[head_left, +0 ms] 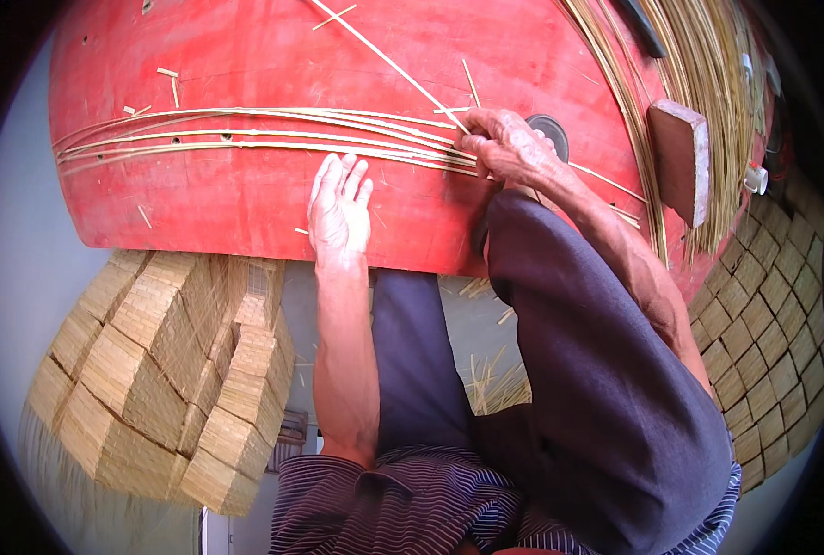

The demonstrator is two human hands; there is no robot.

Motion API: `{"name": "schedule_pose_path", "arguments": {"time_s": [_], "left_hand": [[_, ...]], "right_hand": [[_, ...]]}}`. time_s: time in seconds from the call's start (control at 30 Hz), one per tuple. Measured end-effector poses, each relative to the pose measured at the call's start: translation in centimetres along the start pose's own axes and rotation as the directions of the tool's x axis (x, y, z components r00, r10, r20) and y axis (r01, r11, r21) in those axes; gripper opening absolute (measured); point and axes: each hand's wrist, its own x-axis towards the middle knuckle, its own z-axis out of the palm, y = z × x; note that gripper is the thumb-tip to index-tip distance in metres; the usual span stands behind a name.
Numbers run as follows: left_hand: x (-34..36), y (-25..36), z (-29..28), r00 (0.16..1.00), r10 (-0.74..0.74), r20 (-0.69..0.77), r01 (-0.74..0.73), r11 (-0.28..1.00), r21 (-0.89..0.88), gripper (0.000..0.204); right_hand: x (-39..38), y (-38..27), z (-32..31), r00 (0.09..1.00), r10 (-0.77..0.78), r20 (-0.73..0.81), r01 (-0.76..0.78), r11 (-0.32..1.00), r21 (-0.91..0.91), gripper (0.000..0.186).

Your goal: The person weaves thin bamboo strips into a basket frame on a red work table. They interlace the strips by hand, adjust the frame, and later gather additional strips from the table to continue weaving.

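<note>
Several long pale split strips (245, 139) lie side by side across a red board (273, 208), their right ends running toward my raised foot, whose dark shoe (550, 137) partly shows. My left hand (341, 205) is turned palm up just below the strips, fingers stretched and holding nothing; whether the fingertips touch the strips I cannot tell. At the strips' right ends my right hand (509, 146) is closed in a pinch on a single thin strip (389, 63), which slants up and left over the board. The fingers partly hide its lower end.
A brick (678, 162) rests on a large bundle of long strips (703, 102) at the right, with a dark-handled tool (641, 28) nearby. Short offcuts (173, 85) are scattered on the board. Stacked woven pieces (153, 370) stand at lower left, more woven pieces (768, 324) at right.
</note>
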Motion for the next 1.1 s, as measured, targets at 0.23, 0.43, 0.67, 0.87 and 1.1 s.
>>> {"name": "schedule_pose_path", "arguments": {"time_s": [0.23,0.43,0.67,0.87,1.1], "left_hand": [[0.8,-1.2,0.0,0.996,-0.042,0.075,0.04,0.999,0.025,0.021],[0.4,-2.6,1.2,0.99,0.07,0.123,-0.088,0.986,0.141,0.025],[-0.5,-1.3,3.7,1.0,-0.023,0.012,0.022,0.995,0.102,0.044],[-0.5,-1.4,4.5,0.999,0.007,-0.046,-0.002,0.994,0.105,0.038],[1.2,-2.9,3.0,0.997,-0.052,0.048,0.049,0.996,0.07,0.019]], "right_hand": [[0.8,2.5,1.3,0.992,-0.095,-0.078,0.091,0.994,-0.059,0.027],[0.8,1.9,1.1,0.996,-0.078,-0.03,0.075,0.993,-0.092,0.029],[1.3,1.6,0.7,0.997,-0.066,0.036,0.068,0.996,-0.06,0.032],[2.4,2.0,0.5,0.996,-0.084,0.034,0.079,0.989,0.126,0.022],[4.1,4.2,2.0,0.874,-0.417,-0.248,0.417,0.907,-0.057,0.014]]}}
